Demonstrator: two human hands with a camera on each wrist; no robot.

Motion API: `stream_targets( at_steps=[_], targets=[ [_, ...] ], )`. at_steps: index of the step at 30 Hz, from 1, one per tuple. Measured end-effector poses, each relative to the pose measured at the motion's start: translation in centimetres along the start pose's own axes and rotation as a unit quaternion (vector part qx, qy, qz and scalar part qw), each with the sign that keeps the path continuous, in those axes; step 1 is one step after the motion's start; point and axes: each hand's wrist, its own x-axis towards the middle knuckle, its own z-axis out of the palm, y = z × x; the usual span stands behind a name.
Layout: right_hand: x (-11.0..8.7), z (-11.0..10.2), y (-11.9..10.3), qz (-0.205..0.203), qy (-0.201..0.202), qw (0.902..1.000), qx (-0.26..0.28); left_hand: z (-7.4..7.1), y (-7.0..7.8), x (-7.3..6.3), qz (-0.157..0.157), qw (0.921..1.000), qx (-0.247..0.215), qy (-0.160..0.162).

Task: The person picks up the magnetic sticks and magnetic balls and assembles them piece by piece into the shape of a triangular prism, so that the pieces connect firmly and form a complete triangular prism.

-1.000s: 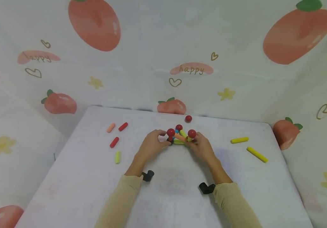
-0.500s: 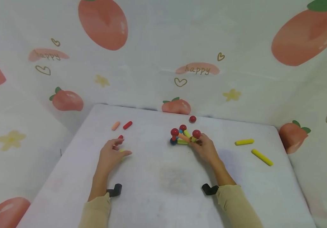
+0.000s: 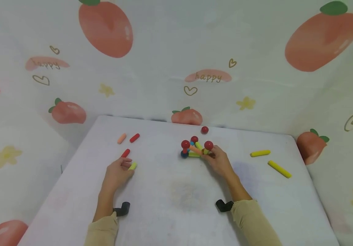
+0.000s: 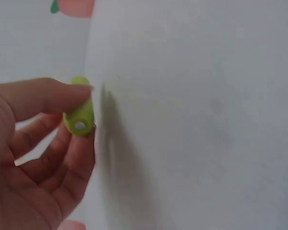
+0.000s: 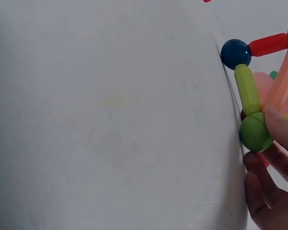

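Between thumb and fingers, my left hand (image 3: 117,174) pinches a short yellow-green magnetic rod (image 4: 79,115); a silver magnet shows in its end. A red rod (image 3: 125,153) lies just beyond those fingers. At the table's middle stands a frame of magnetic rods and balls, with red balls on top, an orange rod (image 3: 196,150) slanting across and a dark blue ball (image 5: 236,53) at a lower corner. My right hand (image 3: 221,162) grips this frame at its near right corner, thumb and fingers at a green ball (image 5: 255,132). Part of the frame lies outside the right wrist view.
Another red rod (image 3: 134,138) and a short orange rod (image 3: 121,138) lie at the back left. A loose red ball (image 3: 205,130) sits behind the frame, near the table's back edge. To the right lie two longer yellow rods, one farther back (image 3: 260,153) and one nearer (image 3: 279,169).
My left hand has let go of the frame, moved left and closed its fingers on the yellow-green rod, now turned from where it lay. My right hand has stayed at the frame.
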Motion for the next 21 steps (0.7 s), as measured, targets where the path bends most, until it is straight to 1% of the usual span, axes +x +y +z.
stream_targets(
  at_steps=[2, 4, 7, 9, 11, 13, 15, 17, 18, 21],
  targets=[
    [-0.1, 0.0, -0.2, 0.001, -0.002, 0.9999, -0.014, 0.0, 1.0, 0.0, 0.039, 0.9992, -0.005, 0.004],
    [-0.1, 0.0, -0.3, -0.005, 0.0, 0.9997, -0.024, 0.0, 2.5, 0.1, 0.089, 0.9959, -0.016, 0.006],
    [-0.1, -0.1, -0.5, -0.015, 0.004, 0.9992, -0.037, 0.2, 5.4, 0.3, 0.158, 0.9862, -0.048, -0.001],
    [-0.1, -0.2, -0.7, -0.016, 0.001, 0.9991, -0.038, 0.5, 7.6, 0.6, 0.191, 0.9792, -0.067, -0.005],
    [-0.1, -0.2, -0.8, -0.01, -0.007, 0.9991, -0.041, 1.0, 9.7, 1.0, 0.218, 0.9726, -0.08, -0.01],
    [0.0, -0.2, -0.8, 0.002, -0.017, 0.9988, -0.046, 1.6, 11.6, 1.6, 0.25, 0.9641, -0.089, -0.015],
    [0.1, -0.1, -0.7, 0.012, -0.025, 0.9983, -0.051, 2.3, 13.2, 2.3, 0.283, 0.9545, -0.09, -0.022],
    [0.3, 0.0, -0.6, 0.016, -0.027, 0.9979, -0.056, 3.1, 14.7, 3.0, 0.31, 0.9464, -0.086, -0.031],
    [0.4, 0.0, -0.6, 0.015, -0.026, 0.9977, -0.06, 3.5, 15.4, 3.3, 0.319, 0.9431, -0.086, -0.037],
    [0.5, 0.0, -0.4, 0.007, -0.018, 0.998, -0.06, 4.6, 17.1, 4.1, 0.331, 0.9386, -0.074, -0.061]
  ],
)
